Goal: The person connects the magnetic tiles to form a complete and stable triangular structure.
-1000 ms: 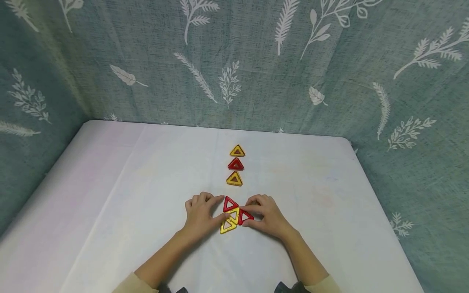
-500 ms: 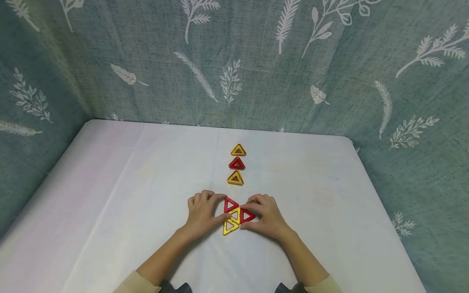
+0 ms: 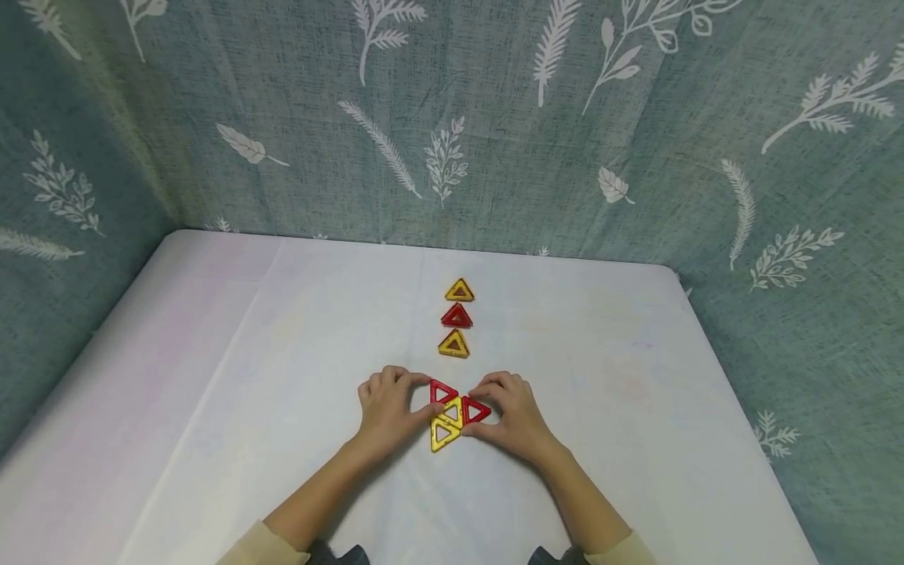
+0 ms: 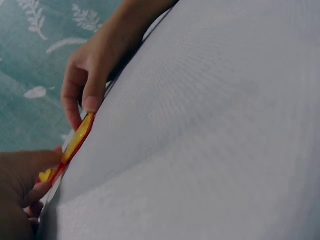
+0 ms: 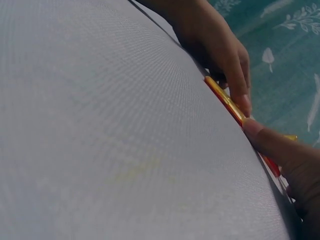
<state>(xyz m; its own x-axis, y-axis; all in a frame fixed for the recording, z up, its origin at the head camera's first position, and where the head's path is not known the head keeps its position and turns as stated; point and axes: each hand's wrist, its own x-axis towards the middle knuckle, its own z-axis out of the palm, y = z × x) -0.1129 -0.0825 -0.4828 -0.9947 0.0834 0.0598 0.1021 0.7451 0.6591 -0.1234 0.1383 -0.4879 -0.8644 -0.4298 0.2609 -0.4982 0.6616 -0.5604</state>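
Note:
Four-piece wording aside, several triangular magnetic tiles lie edge to edge in the head view. One red triangular tile is at upper left, with a yellow triangular tile below it. Another yellow tile sits nearest the person, and a second red tile points right. My left hand holds the upper red tile, index fingertip at its top corner and thumb over the middle yellow tile. My right hand pinches the right red tile between thumb and index finger. Both wrist views show the tiles edge-on between the hands.
Beyond the hands, a column of smaller-looking triangles stands on the white table: a near yellow one, a red one and a far yellow one. A green leaf-patterned cloth hangs behind.
The joined tiles have shifted and turned slightly, the nearest yellow tile moving a little right. Both hands stay at the tiles with small finger adjustments.

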